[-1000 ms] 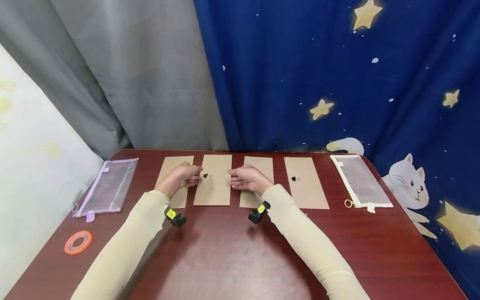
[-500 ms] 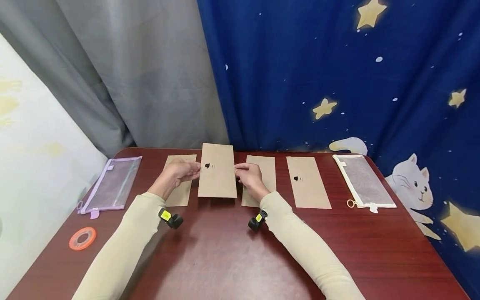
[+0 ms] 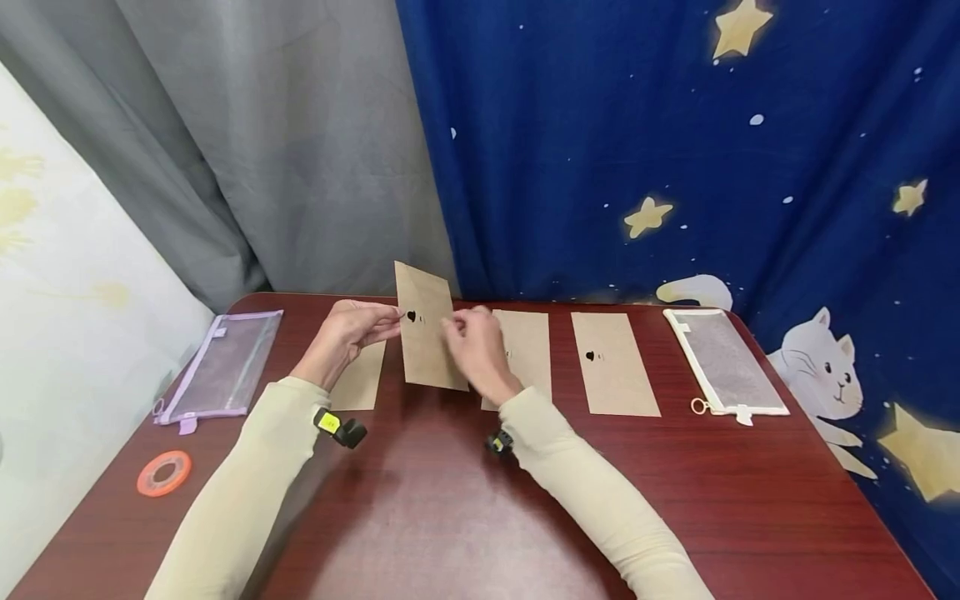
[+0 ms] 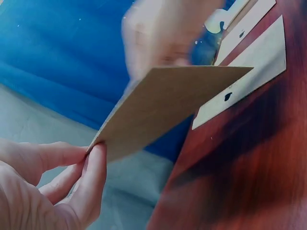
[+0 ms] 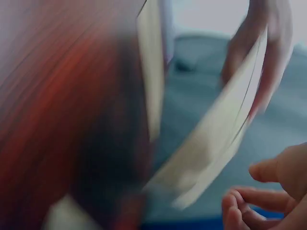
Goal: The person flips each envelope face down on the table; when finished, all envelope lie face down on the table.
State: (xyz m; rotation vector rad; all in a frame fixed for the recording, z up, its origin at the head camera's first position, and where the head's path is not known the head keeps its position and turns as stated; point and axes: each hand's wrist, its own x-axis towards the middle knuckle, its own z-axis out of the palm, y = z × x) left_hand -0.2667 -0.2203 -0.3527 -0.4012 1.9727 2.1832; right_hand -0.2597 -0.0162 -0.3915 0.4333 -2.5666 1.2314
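My left hand [image 3: 347, 340] pinches the left edge of a brown paper envelope [image 3: 426, 350] with a small black print. It is raised above the table and turned at an angle. In the left wrist view the thumb and fingers of that hand [image 4: 62, 184] grip the edge of the envelope [image 4: 158, 103]. My right hand [image 3: 482, 350] is in front of the envelope's right side. The right wrist view shows this hand [image 5: 268, 199] with thumb and loosely bent fingers apart, holding nothing, beside the blurred envelope [image 5: 201, 148].
Similar envelopes lie flat at left [image 3: 360, 379], right of centre [image 3: 528, 346] and farther right [image 3: 617, 371]. A purple-edged mesh pouch [image 3: 225, 367] and an orange ring [image 3: 164, 473] are on the left, a white-edged pouch [image 3: 723, 358] on the right. Curtains [image 3: 322, 150] hang behind the table.
The envelope has been lifted off the table between both hands, then turned at an angle. My right hand has let go of its right edge and moved left in front of it.
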